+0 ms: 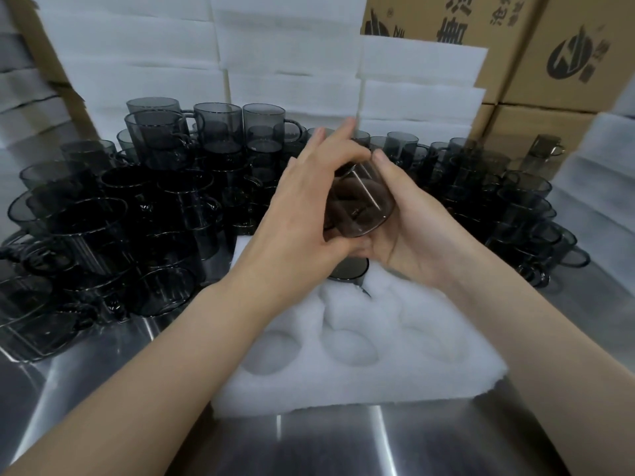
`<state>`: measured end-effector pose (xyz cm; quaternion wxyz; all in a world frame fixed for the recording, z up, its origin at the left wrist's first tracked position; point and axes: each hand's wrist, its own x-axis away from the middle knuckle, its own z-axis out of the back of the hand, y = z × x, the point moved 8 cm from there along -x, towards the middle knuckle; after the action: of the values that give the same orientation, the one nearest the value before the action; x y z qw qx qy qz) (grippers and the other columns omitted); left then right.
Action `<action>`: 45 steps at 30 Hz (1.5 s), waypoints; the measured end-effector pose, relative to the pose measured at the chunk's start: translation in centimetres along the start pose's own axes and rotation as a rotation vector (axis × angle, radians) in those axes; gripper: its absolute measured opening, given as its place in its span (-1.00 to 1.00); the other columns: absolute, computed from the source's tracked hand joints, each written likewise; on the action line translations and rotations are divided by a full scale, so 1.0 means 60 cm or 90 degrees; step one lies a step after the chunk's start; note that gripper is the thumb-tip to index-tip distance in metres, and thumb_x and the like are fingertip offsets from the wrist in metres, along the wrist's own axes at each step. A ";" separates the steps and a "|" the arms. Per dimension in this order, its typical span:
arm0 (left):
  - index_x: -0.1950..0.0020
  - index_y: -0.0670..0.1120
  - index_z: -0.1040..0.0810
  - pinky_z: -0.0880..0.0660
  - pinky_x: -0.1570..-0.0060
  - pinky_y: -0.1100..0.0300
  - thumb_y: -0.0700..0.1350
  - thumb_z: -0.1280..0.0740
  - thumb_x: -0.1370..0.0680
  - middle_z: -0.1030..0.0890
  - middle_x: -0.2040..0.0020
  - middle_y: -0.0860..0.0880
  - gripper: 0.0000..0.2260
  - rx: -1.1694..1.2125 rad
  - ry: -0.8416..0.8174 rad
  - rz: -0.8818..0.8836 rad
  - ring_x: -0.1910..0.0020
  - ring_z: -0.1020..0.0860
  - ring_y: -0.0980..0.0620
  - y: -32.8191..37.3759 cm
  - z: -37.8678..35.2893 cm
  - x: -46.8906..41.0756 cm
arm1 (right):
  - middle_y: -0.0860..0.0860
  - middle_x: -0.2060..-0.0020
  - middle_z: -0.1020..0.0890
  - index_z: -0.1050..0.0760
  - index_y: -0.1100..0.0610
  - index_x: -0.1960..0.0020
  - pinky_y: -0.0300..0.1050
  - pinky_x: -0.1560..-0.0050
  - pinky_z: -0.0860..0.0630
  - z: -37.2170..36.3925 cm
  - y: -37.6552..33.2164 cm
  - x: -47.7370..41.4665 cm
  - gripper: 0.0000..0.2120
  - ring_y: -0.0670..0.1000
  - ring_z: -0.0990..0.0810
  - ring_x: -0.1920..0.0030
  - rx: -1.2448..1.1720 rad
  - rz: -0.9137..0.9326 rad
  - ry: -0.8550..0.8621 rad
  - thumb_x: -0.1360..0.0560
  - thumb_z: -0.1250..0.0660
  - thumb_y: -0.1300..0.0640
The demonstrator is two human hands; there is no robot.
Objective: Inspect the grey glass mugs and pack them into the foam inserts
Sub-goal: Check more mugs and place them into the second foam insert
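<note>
Steel table [326, 441] at frame bottom bears foam insert [446, 379]; at centre above it, left hand [302, 207] and right hand [409, 228] both curl round one tilted grey mug [360, 204], handle seemingly hidden, so rotate slowly against white foam, checking rim, before seating.

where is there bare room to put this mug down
Bare steel table in front of the foam insert, and the wedge between it and the left mug stack. Its front cavities are empty. Crowded: that stack, the back mugs, the right mugs.

Left hand [305, 207], right hand [412, 231] — arms outstretched — clasp one mug [360, 206].
</note>
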<state>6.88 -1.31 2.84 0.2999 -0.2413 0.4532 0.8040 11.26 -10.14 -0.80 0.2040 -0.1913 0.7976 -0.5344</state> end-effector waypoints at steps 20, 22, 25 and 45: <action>-0.44 -0.05 -0.31 -0.16 -0.47 0.27 -0.26 -0.53 -0.37 -0.17 -0.55 0.14 -0.30 -0.072 -0.089 -0.089 -0.56 0.01 0.17 0.017 -0.017 0.005 | 0.08 0.18 -0.68 -0.59 0.18 -0.07 -0.14 0.24 -0.58 0.015 -0.007 0.000 -0.77 0.03 -0.67 0.17 0.000 0.017 0.045 -0.62 -0.18 0.13; -0.44 -0.09 -0.29 -0.14 -0.52 0.00 -0.29 -0.51 -0.37 -0.16 -0.56 0.11 -0.29 -0.056 -0.076 -0.088 -0.57 0.01 0.11 0.018 -0.016 0.005 | 0.11 0.11 -0.67 -0.53 0.18 -0.18 -0.08 0.17 -0.59 0.004 0.002 0.001 -0.73 0.07 -0.68 0.10 -0.036 -0.021 0.007 -0.61 -0.18 0.07; -0.44 -0.05 -0.24 0.07 -0.55 -0.01 -0.27 -0.50 -0.38 -0.10 -0.58 0.05 -0.29 -0.079 -0.067 -0.071 -0.58 0.02 0.06 0.014 -0.016 0.004 | 0.17 0.01 -0.67 -0.55 0.20 -0.18 0.02 0.12 -0.62 0.006 -0.006 0.005 -0.73 0.12 -0.69 0.03 -0.016 0.009 0.026 -0.59 -0.22 0.07; -0.37 -0.03 -0.34 -0.05 -0.47 0.36 -0.26 -0.56 -0.34 -0.12 -0.57 0.03 -0.33 -0.143 -0.097 -0.091 -0.55 0.01 0.13 0.010 -0.028 0.000 | 0.12 0.23 -0.59 -0.50 0.20 0.03 -0.11 0.35 -0.55 0.033 -0.016 0.003 -0.96 0.06 -0.62 0.25 0.030 0.043 0.148 -0.55 -0.28 0.24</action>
<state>6.67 -2.99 2.40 0.3608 -0.2434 0.3177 0.8424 12.22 -12.12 -0.65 0.1325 -0.0959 0.8090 -0.5646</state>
